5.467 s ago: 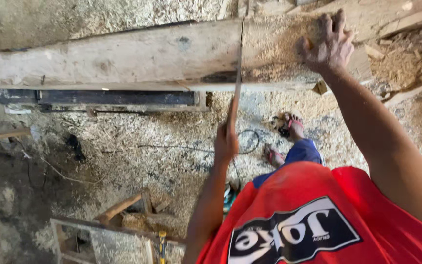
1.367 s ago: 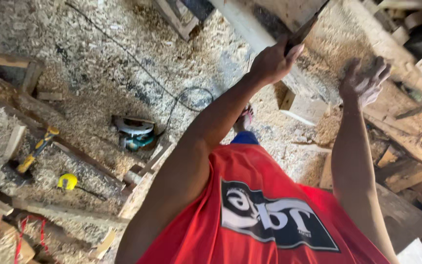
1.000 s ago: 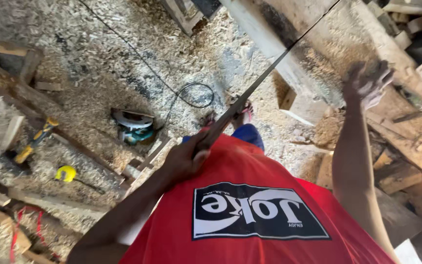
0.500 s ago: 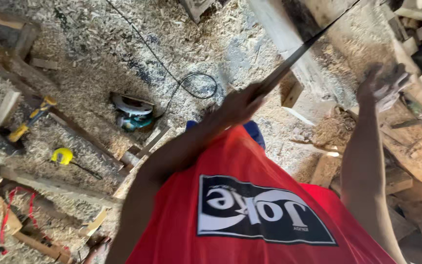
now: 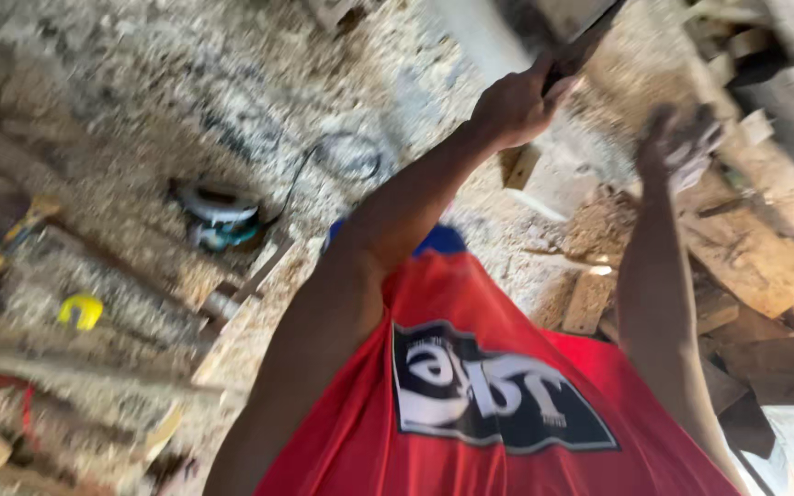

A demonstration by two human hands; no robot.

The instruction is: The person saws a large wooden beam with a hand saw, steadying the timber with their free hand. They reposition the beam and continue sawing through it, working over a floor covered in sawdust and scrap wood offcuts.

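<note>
So the left hand (image 5: 518, 103) is curled tight around the dark handle of a long thin metal hand saw (image 5: 573, 57), fingers wrapped all the way round it. The blade angles up and away toward the top right and runs out of the shot, so you only get the handle end and a short stretch of steel. That arm is stretched right out from the shoulder, which looks to me like the far end of a push stroke, though the whole picture is motion-blurred, so I wouldn't swear to it.

The right hand (image 5: 677, 142) is off to the side with its fingers loosely spread, dusted in sawdust, pinching nothing. It sits over or on the pale rough-sawn timber beam (image 5: 493, 41) area, probably bracing the wood so it doesn't shift under the saw, but I can't tell if it's actually touching.

Below the hands there's a pile of short brown wooden offcuts (image 5: 737, 266) on the right, just beside the beam. The ground is sawdust-covered floor (image 5: 140, 110) everywhere. Well off to the left lie a teal-and-grey circular power saw (image 5: 218, 216) with its black cord coiled nearby, a small yellow tape measure (image 5: 80, 310) and a yellow-handled hammer (image 5: 6, 253), all parked out of reach.
</note>
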